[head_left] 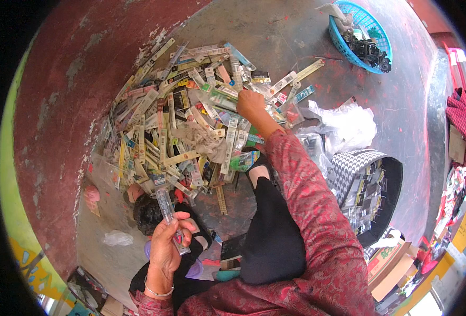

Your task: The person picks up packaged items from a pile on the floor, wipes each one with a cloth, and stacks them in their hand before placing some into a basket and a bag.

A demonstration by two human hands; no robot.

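Note:
My left hand [164, 245] is closed around a long, narrow clear plastic packet [165, 206], which points up and away toward the pile; what lies inside it is hard to make out. Farther off, my right hand [252, 105] reaches over the pile, its fingers pinched at the end of a narrow greenish clear packet [224, 99]. Beneath and around it spreads a loose heap of slim packets [162, 131] in many colours, lying on the floor. A crumpled greyish plastic bag [201, 139] rests on the heap.
A blue plastic basket [334, 39] with dark items stands at the far right. Nearer are white plastic bags [351, 126] and a houndstooth-patterned container [343, 166] filled with packets. A cardboard box [388, 268] sits at lower right. The worn red wall [54, 105] borders the left.

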